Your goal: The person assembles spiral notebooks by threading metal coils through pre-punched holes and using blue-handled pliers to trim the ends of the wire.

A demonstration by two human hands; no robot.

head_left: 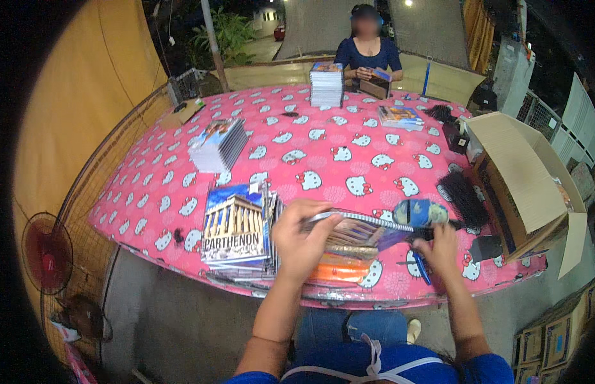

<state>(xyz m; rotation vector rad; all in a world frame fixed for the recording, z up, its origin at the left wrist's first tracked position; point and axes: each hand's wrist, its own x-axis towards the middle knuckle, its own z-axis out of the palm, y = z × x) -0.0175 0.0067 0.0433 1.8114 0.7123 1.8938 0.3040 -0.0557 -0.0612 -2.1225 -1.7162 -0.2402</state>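
My left hand (302, 237) is closed around the left end of a spiral-bound notebook (355, 235), thumb on top. The notebook is tilted above the table, its coil running along the upper edge. At the coil's right end, my right hand (440, 251) is closed around blue-handled pliers (421, 267); their jaws are partly hidden by the fingers. Beneath the notebook lies an orange sheet or cover (339, 269). Just left of my left hand is a stack of notebooks (236, 224) with a columned building on the cover.
A pink patterned cloth (297, 137) covers the table. More book stacks (217, 147) (327, 86) stand farther off. Black coils (464, 198), a blue patterned pouch (422, 211) and an open cardboard box (521, 179) lie to the right. Across the table a person (368, 57) handles a book.
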